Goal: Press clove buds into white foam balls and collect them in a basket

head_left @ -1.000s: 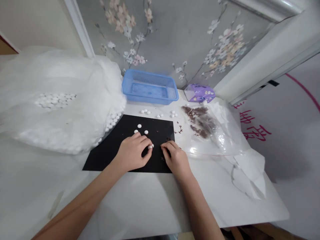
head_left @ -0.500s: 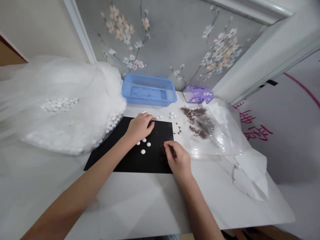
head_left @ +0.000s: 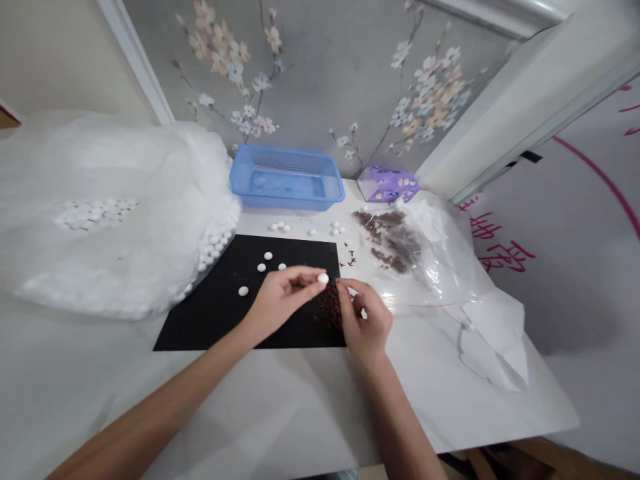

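Between the thumb and fingers of my left hand (head_left: 280,297) is a small white ball (head_left: 323,279), held above the right part of a black sheet (head_left: 210,313). Close beside it, my right hand (head_left: 367,317) is pinched, with a tiny dark bit at its fingertips that is too small to make out fully. Under the two hands lies a heap of small dark brown pieces (head_left: 330,307), partly hidden by my right hand. Several more white balls (head_left: 243,291) rest on the sheet to the left.
A large clear bag of white balls (head_left: 125,253) fills the left side. Behind are a blue basket (head_left: 287,200) and a purple packet (head_left: 387,185). On the right lie a plastic bag with brown pieces (head_left: 425,267) and crumpled white paper (head_left: 500,333). Loose white balls (head_left: 335,229) sit beyond the sheet.
My left hand has come from the sheet's far edge toward my right hand and now holds a white ball. My right hand has lifted slightly off the brown heap. The view has shifted a little.
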The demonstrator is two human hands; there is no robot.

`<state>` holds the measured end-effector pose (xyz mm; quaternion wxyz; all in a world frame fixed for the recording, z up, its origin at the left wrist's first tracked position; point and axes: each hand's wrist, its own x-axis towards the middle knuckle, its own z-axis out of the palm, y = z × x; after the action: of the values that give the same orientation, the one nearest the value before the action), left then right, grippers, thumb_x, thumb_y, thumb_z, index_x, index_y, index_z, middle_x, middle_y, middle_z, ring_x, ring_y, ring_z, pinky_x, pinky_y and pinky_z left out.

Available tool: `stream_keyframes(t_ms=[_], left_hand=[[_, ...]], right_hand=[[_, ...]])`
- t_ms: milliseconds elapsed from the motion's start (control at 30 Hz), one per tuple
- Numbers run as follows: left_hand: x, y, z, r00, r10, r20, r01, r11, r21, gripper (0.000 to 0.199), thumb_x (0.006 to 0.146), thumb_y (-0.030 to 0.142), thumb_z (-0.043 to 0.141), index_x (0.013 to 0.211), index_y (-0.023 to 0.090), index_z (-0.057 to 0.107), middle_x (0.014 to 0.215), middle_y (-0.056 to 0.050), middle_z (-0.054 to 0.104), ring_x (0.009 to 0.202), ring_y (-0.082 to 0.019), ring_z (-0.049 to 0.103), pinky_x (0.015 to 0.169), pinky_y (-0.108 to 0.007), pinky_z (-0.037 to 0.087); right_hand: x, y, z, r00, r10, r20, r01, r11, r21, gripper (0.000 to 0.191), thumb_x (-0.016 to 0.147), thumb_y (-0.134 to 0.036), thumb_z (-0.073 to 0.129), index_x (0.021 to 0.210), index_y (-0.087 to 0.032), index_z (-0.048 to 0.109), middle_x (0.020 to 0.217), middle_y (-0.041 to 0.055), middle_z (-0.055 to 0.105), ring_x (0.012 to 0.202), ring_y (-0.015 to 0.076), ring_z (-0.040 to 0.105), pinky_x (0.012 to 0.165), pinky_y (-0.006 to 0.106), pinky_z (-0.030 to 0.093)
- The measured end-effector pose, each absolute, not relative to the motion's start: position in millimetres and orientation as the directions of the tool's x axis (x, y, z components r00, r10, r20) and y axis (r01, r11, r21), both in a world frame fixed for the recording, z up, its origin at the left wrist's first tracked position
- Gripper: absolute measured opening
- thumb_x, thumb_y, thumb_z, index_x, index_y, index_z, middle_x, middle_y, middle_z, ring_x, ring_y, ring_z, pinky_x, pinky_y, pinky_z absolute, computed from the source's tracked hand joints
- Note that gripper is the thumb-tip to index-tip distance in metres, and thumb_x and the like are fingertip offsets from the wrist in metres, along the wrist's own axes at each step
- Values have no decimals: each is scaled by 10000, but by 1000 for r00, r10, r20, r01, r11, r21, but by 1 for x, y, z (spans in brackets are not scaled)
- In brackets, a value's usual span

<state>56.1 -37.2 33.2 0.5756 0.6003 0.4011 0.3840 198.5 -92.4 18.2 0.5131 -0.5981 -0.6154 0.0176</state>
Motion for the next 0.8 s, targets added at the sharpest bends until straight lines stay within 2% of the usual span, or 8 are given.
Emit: stream_keyframes(t_ms=[133, 233, 433, 800], left_hand=[[57, -65, 29, 377, 905, -196, -149, 268, 952, 213, 723, 296, 688, 905, 195, 643, 757, 13, 669, 651, -85, 569, 632, -193, 464], [58, -70, 21, 407, 871, -275, -203, 380, 903, 159, 747, 308, 670, 851, 192, 641, 759, 14, 667, 662, -77, 573, 635, -181, 458], [56, -69, 17, 432, 845, -316, -219, 438, 872, 163, 763, 313, 653, 875, 196, 665, 733, 20, 644, 683, -77, 571, 658, -178, 450], [55, -69, 17, 404, 851, -335, -223, 447, 866, 183, 732, 312, 675, 859, 180, 670, 748, -4, 643, 687, -110, 576, 683, -236, 459]], right_hand=[[196, -94, 23, 269, 784, 560, 627, 299, -719, 79, 833, -139, 542, 848, -188, 601, 831, 20, 578, 489, 61, 437, 444, 215, 381], [194, -94, 22, 281, 822, 495, 551, 283, -785, 85, 837, -137, 532, 858, -191, 595, 848, 11, 547, 487, 51, 413, 455, 214, 383], [192, -95, 20, 250, 884, 395, 466, 247, -849, 89, 846, -161, 514, 857, -194, 596, 852, 23, 547, 626, 94, 516, 494, 220, 408], [190, -95, 18, 187, 916, 354, 476, 231, -849, 82, 846, -185, 509, 829, -194, 588, 817, 27, 568, 560, 89, 483, 467, 226, 390]])
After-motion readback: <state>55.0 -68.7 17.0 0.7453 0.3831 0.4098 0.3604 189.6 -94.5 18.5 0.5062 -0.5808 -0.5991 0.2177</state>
